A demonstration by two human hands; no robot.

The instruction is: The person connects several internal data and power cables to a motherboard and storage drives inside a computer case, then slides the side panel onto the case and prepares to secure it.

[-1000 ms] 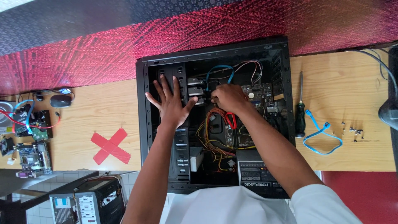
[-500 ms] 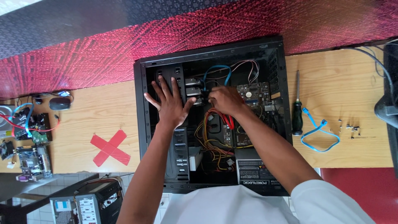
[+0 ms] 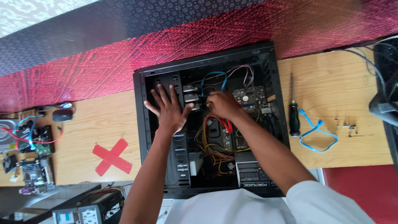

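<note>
A: While the case [image 3: 209, 120] lies open at the centre of the frame, what differs from half a second ago?

B: Little. The left hand [image 3: 169, 110] still lies flat on the drive bay, fingers spread, with nothing in its grip. The right hand [image 3: 222, 104] stays curled among the cables [image 3: 213, 81] just right of it, at the upper middle of the case. I cannot tell whether its grip has closed on a plug or only touches it. The view has drifted slightly; the screwdriver [image 3: 293, 112] sits where it was.

A: And the surface?

B: A light wooden table [image 3: 99, 124]. Right of the case lies the screwdriver, upright in the frame, with a looped blue cable [image 3: 317, 135] just beside it and a few small screws [image 3: 347, 125] further right. Left of the case is a red tape cross [image 3: 112, 156]. At the far left edge sit loose boards and wiring [image 3: 29, 141], with a mouse [image 3: 62, 115] above them.

A: The room?

B: A red patterned cloth [image 3: 83, 70] runs along the upper frame, darker cloth above it. A power strip [image 3: 89, 211] shows at lower left, below the table.
</note>
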